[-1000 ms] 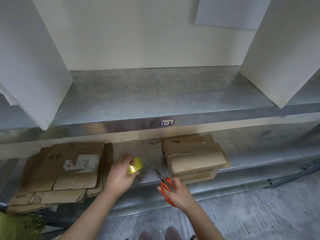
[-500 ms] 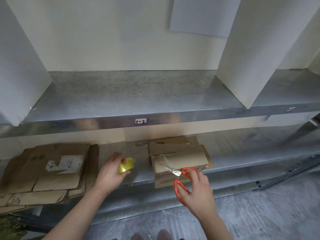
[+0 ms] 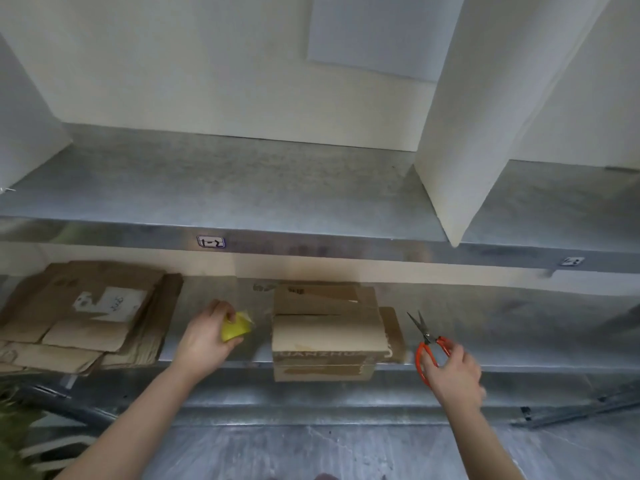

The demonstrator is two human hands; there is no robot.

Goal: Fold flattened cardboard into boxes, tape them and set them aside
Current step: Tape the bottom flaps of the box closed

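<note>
A folded brown cardboard box sits on the lower metal shelf, slightly overhanging its front edge. To its left my left hand grips a yellow tape roll on the shelf. To the box's right my right hand holds orange-handled scissors, blades pointing up and away. A stack of flattened cardboard lies at the shelf's left end.
The upper metal shelf carries white dividers at left and right and a small label on its front lip. The grey floor lies below; something green shows at the bottom left corner.
My right hand has carried the scissors from the left of the box, across its front, to its right side. My left hand stays on the tape roll.
</note>
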